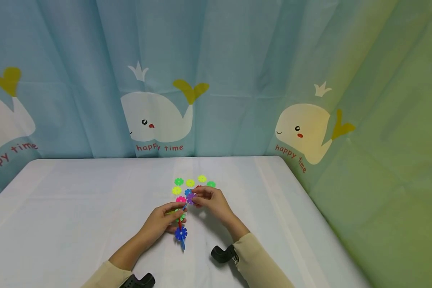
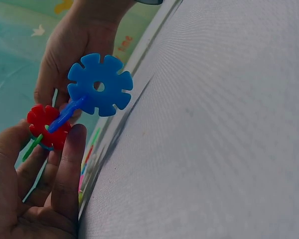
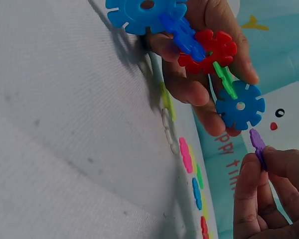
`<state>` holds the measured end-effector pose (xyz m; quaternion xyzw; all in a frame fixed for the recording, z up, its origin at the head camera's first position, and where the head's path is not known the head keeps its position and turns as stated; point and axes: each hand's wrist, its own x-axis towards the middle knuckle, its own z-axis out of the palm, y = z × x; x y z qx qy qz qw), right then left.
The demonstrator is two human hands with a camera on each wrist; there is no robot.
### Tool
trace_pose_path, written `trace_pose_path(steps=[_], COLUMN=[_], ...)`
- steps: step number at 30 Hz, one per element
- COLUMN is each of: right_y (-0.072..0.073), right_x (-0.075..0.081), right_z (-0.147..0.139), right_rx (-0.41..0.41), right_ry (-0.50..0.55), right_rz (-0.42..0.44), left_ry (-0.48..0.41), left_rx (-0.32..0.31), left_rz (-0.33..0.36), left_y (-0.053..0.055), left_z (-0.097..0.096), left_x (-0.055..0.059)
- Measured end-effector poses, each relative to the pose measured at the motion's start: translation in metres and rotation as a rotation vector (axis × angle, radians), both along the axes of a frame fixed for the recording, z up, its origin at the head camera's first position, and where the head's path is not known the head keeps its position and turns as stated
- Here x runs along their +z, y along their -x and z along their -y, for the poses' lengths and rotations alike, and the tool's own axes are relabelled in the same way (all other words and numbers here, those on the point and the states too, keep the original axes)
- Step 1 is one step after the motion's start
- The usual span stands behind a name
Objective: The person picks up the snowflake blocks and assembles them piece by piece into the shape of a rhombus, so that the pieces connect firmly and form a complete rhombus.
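Observation:
My left hand (image 1: 162, 220) grips a chain of slotted plastic flower discs by its middle. In the right wrist view the chain runs from a light blue disc (image 3: 164, 17) through a dark blue disc (image 3: 182, 37), a red disc (image 3: 219, 42) and a green disc (image 3: 224, 79) to another blue disc (image 3: 251, 112). Between thumb and fingers, my right hand (image 1: 212, 200) pinches a purple disc (image 3: 257, 144). That disc's edge is right at the rim of the chain's far blue disc, nearly edge to edge.
Several loose discs lie on the white table (image 1: 75, 224) beyond my hands, among them a green disc (image 1: 179, 181), a yellow disc (image 1: 202, 178) and a pink disc (image 1: 181, 199). A whale-print curtain (image 1: 230, 120) hangs behind the table.

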<state>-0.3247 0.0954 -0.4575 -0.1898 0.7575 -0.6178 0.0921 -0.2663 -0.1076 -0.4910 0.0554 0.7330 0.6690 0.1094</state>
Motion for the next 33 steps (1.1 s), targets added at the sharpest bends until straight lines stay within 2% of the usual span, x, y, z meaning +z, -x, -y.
trace_pose_path(steps=[10,19,28,33], right_y=[-0.002,-0.003,-0.020,-0.020], right_x=[0.003,0.007,0.033,0.033], right_z=[0.002,0.003,0.005,0.005], right_rx=[0.012,0.023,0.041,0.036], right_ry=[0.013,0.016,0.016,0.008], right_rz=[-0.010,0.020,-0.002,-0.009], left_ry=[-0.007,-0.013,-0.019,-0.012], left_rx=[-0.005,-0.016,-0.015,-0.011], left_rz=[-0.001,-0.001,0.004,0.004], left_y=[0.000,0.000,0.000,0.000], left_z=[0.000,0.002,0.001,0.001], left_x=[0.001,0.001,0.001,0.001])
